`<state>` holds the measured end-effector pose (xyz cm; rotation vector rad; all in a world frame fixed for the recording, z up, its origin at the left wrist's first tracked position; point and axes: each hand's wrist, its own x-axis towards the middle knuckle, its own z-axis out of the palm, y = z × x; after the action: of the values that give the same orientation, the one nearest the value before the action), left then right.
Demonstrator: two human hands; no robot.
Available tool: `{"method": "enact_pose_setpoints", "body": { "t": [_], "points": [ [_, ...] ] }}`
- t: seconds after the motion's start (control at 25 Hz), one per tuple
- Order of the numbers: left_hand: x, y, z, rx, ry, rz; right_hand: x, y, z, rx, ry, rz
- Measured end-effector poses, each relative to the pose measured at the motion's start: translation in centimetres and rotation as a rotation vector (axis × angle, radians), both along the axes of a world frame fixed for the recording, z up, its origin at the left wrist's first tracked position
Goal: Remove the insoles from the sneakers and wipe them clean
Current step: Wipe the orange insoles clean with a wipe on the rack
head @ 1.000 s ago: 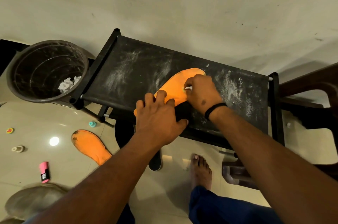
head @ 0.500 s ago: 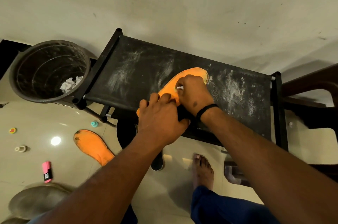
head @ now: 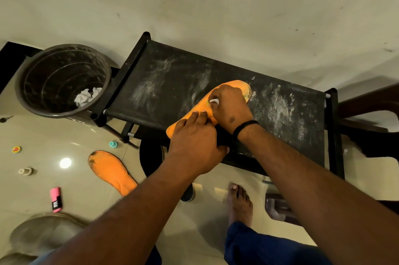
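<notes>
Head view: wiping step. Left hand (head: 194,141) presses flat, pinning the insole (head: 201,109) on the black table (head: 164,83). Right hand (head: 228,104) pinches a white wipe (head: 214,100). Insole's long axis runs diagonally, toe far-right. Next, probably: scrub toward the toe, then do the second insole (head: 112,171) on the floor.

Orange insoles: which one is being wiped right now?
The insole on the black table, pinned under the left hand while the right hand rubs it with white tissue; the other insole lies untouched on the floor.
</notes>
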<state>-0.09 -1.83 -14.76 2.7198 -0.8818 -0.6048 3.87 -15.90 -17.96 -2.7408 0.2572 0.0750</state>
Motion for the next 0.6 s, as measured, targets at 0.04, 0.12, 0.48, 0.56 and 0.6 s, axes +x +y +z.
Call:
{"method": "enact_pose_setpoints", "body": {
  "t": [0.04,0.12,0.48,0.56,0.6],
  "points": [
    [0.0,0.0,0.0,0.017,0.000,-0.003,0.3,-0.8,0.0,-0.027,-0.005,-0.058],
    [0.1,0.0,0.0,0.037,0.000,-0.007,0.6,-2.3,0.1,-0.042,-0.023,-0.211],
    [0.2,0.3,-0.2,-0.021,-0.009,0.002,0.6,-0.2,0.5,-0.034,-0.029,-0.017],
    [0.2,0.3,-0.2,0.018,-0.004,-0.006,0.7,-2.4,0.5,-0.119,-0.044,-0.176],
    [0.1,0.3,-0.1,0.032,0.005,-0.009,0.7,-2.9,0.4,-0.135,-0.049,-0.242]
  ]
}}
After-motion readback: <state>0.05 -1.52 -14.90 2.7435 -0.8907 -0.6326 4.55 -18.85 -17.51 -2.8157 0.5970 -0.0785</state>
